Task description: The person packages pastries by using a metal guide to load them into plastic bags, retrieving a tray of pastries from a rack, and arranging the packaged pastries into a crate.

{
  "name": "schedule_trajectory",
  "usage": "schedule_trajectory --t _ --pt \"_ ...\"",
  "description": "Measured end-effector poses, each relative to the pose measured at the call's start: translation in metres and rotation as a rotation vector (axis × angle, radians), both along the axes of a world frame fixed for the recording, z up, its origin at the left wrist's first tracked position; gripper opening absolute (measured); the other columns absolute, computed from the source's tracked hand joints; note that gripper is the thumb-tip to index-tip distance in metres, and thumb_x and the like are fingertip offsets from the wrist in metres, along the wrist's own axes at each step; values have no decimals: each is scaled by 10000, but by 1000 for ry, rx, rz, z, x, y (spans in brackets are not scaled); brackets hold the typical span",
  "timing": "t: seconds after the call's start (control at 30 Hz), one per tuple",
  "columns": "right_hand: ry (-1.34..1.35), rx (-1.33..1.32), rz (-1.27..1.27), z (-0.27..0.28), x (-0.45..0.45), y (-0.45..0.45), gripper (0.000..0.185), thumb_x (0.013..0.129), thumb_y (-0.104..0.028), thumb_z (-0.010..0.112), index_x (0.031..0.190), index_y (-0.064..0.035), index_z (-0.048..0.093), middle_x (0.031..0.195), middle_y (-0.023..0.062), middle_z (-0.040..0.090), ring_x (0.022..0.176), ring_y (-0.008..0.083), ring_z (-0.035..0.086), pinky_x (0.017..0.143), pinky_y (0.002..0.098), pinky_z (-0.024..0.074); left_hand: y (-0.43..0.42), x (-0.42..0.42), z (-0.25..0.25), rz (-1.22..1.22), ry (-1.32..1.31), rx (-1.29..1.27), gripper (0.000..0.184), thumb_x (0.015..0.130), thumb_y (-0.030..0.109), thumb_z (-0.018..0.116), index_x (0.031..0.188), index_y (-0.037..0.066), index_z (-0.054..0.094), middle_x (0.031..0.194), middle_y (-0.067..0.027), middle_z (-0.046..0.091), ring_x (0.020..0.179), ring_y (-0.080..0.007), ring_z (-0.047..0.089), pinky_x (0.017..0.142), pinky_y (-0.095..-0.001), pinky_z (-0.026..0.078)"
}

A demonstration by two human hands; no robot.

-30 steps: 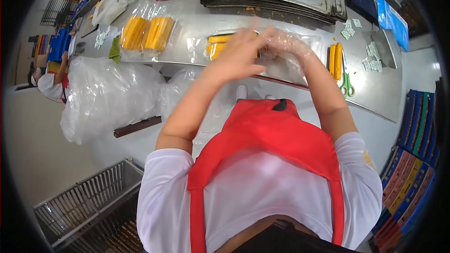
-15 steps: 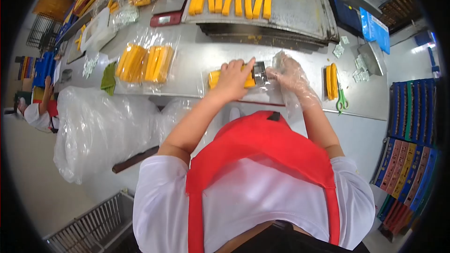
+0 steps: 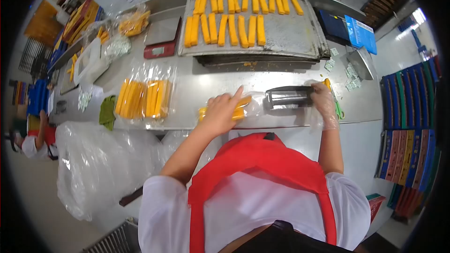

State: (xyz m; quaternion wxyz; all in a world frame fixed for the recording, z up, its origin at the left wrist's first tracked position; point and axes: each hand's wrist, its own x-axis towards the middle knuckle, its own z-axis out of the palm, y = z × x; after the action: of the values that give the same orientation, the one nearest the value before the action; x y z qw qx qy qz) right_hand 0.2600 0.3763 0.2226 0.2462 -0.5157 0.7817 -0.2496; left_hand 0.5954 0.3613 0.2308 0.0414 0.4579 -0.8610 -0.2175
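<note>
My left hand (image 3: 221, 113) lies over a clear plastic bag (image 3: 254, 107), its index finger stretched out and the other fingers curled on the bag. Inside are yellow sticks (image 3: 240, 113), partly covered by the hand. In a clear plastic glove, my right hand (image 3: 323, 99) grips the right end of a dark, channel-shaped tray (image 3: 289, 98). The tray's left end is close to the bag's mouth; whether they touch I cannot tell. Just behind the right hand, a yellow stick (image 3: 327, 83) and green-handled scissors (image 3: 339, 110) are partly hidden.
A metal baking tray (image 3: 290, 37) with rows of yellow sticks stands at the back. Filled bags (image 3: 157, 98) and a green cloth (image 3: 107, 112) lie to the left. A red scale (image 3: 160, 50) and small sachets (image 3: 84, 98) are farther back. Another person (image 3: 40, 133) is at far left.
My right hand has moved right, drawing the dark tray out of the bag. My left hand stays on the bagged sticks. The view has tilted, so the table appears lower.
</note>
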Motion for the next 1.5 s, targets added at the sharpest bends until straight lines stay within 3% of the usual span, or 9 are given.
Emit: schedule_trajectory --t 0.17,0.23,0.37,0.5,0.8,1.0,1.07,1.17,1.5 --pt "-68 12 -104 -14 -15 12 389 671 -79 527 1053 -54 598 987 159 625 961 273 588 837 326 441 -12 72 82 45 242 -171 936 603 176 731 1369 51 208 1010 -163 511 947 -329 495 821 -401 395" --pt "-114 -86 -94 -48 -26 9 359 704 -129 566 1044 -18 592 958 160 630 922 264 599 816 314 444 -36 103 120 171 249 -288 911 615 158 723 1363 37 219 1021 -170 514 931 -335 501 816 -393 407" --pt "-247 -305 -277 -23 -18 0 266 792 -174 573 963 26 605 884 122 645 815 189 607 744 279 456 -141 156 146 266 46 -563 889 619 136 700 1368 66 227 1046 -173 525 990 -348 493 877 -387 390" --pt "-228 -255 -219 3 -18 -24 190 816 -147 558 866 23 627 745 67 644 663 115 577 622 243 449 -278 214 85 285 -218 -551 911 594 124 676 1379 125 216 1218 -202 458 1146 -371 416 958 -385 360" --pt "150 -254 -205 56 13 -130 233 785 -249 576 926 -74 638 887 150 641 842 276 619 738 345 471 -366 203 -4 459 -372 -185 1125 566 288 777 1405 122 47 1323 -232 339 1207 -361 369 1002 -385 326" --pt "291 -397 49 20 21 -225 235 795 -261 565 871 -50 636 820 167 634 783 305 619 692 377 479 -330 241 37 170 -293 -305 902 638 332 742 1369 110 263 1364 -203 306 1275 -325 281 1048 -393 239" --pt "518 -401 56 5 32 -267 212 802 -228 540 818 -38 633 761 176 629 743 315 624 676 399 483 -267 228 92 359 -66 -46 803 679 317 715 1350 131 317 1380 -191 289 1297 -313 243 1059 -382 212" --pt "710 -490 21 -9 36 -292 160 778 -179 523 749 -41 599 717 207 613 676 359 613 611 459 485 -204 269 88 402 175 -300 718 706 245 700 1325 122 356 1383 -176 299 1300 -300 248 1055 -366 208" --pt "484 -546 -91 8 55 -275 147 772 -169 499 771 -73 609 794 197 618 782 368 598 692 455 466 83 278 53 1198 617 -232 594 763 76 591 1314 56 370 1357 -112 361 1263 -249 323 1021 -403 244"
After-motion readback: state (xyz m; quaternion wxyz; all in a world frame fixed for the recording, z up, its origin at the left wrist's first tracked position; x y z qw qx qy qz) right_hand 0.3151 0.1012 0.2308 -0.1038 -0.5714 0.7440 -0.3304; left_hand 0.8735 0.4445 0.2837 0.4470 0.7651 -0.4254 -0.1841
